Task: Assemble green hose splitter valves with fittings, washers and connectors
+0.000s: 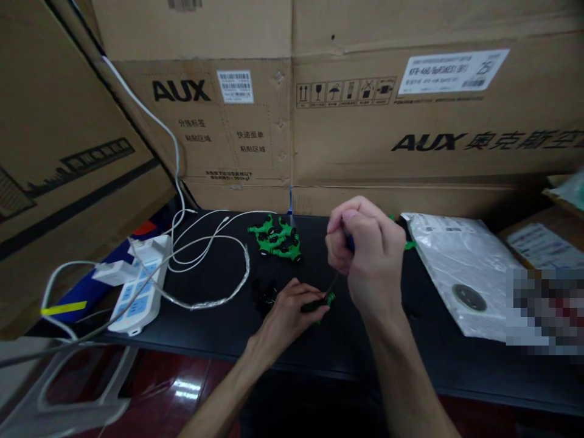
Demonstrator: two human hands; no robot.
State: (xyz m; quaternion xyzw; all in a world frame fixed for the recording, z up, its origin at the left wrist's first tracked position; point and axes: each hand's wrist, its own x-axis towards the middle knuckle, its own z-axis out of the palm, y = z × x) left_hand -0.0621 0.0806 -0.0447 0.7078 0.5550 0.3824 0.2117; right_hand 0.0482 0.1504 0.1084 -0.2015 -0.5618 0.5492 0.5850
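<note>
The left hand (292, 307) has its grip pinching a small green-and-black part (330, 298) just above or on the table (205, 328); which, I cannot tell. The right hand (369, 243) has its grip closed around a screwdriver (350, 243), its shaft slanting down to that part. Similar green-and-black pieces (276, 238) lie clustered behind the left hand, between the white cables (219, 304) and the right hand.

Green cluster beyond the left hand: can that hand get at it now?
Probably yes: nothing visible blocks the left hand from the green cluster, though it appears to hold a small green part.
</note>
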